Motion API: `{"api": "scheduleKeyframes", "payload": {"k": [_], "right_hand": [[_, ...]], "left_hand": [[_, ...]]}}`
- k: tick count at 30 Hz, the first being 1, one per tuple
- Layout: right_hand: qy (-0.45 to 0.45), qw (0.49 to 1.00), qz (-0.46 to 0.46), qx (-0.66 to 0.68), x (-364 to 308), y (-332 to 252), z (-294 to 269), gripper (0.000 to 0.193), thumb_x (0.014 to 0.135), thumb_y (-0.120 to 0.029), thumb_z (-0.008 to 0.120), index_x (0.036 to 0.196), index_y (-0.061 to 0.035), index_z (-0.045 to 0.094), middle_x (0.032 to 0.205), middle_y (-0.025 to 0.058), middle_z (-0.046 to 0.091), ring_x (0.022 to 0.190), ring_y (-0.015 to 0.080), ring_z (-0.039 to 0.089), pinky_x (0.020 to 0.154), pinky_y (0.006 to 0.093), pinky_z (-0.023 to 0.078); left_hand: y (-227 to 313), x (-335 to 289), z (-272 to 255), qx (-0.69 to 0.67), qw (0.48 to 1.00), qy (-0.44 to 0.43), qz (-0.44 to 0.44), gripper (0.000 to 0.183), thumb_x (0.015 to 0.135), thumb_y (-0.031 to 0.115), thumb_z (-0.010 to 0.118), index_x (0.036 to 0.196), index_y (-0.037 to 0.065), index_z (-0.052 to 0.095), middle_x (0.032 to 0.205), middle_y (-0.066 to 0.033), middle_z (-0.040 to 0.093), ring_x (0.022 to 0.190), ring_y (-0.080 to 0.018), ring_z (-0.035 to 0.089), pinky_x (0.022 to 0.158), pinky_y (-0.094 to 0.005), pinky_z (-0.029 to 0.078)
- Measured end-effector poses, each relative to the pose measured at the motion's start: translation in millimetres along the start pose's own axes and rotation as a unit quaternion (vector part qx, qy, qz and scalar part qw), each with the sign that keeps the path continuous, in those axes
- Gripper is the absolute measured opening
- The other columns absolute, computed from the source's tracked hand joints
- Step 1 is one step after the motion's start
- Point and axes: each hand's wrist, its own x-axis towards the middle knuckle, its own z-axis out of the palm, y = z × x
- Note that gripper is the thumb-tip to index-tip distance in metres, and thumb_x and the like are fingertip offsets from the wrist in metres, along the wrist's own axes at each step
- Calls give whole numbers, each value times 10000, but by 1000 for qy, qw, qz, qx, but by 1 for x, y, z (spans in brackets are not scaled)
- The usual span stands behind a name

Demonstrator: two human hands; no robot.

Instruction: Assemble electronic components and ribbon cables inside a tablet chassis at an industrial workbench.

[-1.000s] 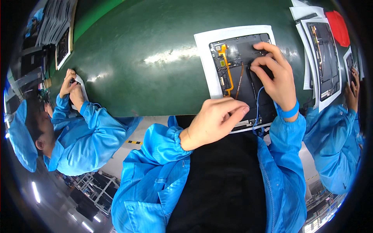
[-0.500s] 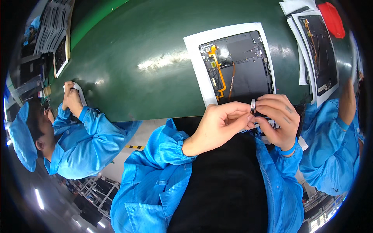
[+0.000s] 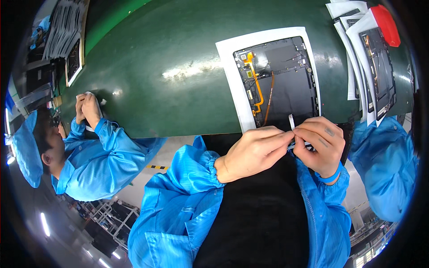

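In front of me lies a black tablet housing (image 3: 279, 80) with an orange flex cable (image 3: 255, 91) along its left side. It rests on a white sheet (image 3: 229, 60). My left hand (image 3: 254, 151) and my right hand (image 3: 322, 145) meet just over the housing's near edge, thumbs and fingertips pinched together. A small white strip (image 3: 291, 120) stands up from between the touching fingertips. Its lower end is hidden by my fingers. Both hands are closed around that end. Below my fingers a small dark, patterned bit shows, too covered to name.
At the far right, more tablet housings (image 3: 380, 73) lie overlapped on white sheets, beside a red item (image 3: 385, 27). A co-worker (image 3: 98, 156) in blue sits at my left, hands on the green table (image 3: 147, 102). Dark sheets are stacked (image 3: 67, 29) at the far left.
My fingertips have drawn tighter together around the strip, and my left fingers are straighter. At right, a housing on its sheet has shifted and turned, and the co-worker's arm there has dropped back.
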Motion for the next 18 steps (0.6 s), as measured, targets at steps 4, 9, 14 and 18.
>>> {"api": "scheduleKeyframes", "payload": {"k": [4,9,14,18], "right_hand": [[-14,1000,16,-14,-5,-1,1,230,645,60,773,853,-28,732,855,64,725,763,253,739,631,354,593],[-50,998,22,-24,-9,4,5,235,661,26,764,863,-54,674,839,46,694,729,238,712,589,332,548],[-82,996,45,-4,-12,9,5,247,691,24,750,903,-64,659,866,49,686,733,240,699,606,338,545],[-62,993,92,29,-13,18,0,211,740,35,731,914,-50,648,877,82,687,749,280,700,644,373,554]], "left_hand": [[-1,-3,-2,21,999,-41,-1,265,879,-63,749,1144,-66,739,938,-160,731,801,-297,733,692,-365,588],[0,-4,-5,5,997,-72,-32,252,880,-56,754,1132,-62,740,937,-156,736,788,-303,733,686,-371,583],[-1,-2,-9,-10,995,-79,-61,251,891,-49,752,1142,-45,752,924,-146,747,778,-295,738,686,-357,587],[2,0,-19,-24,988,-119,-91,265,899,-48,753,1164,-43,763,927,-147,769,818,-281,770,717,-328,601]]}}
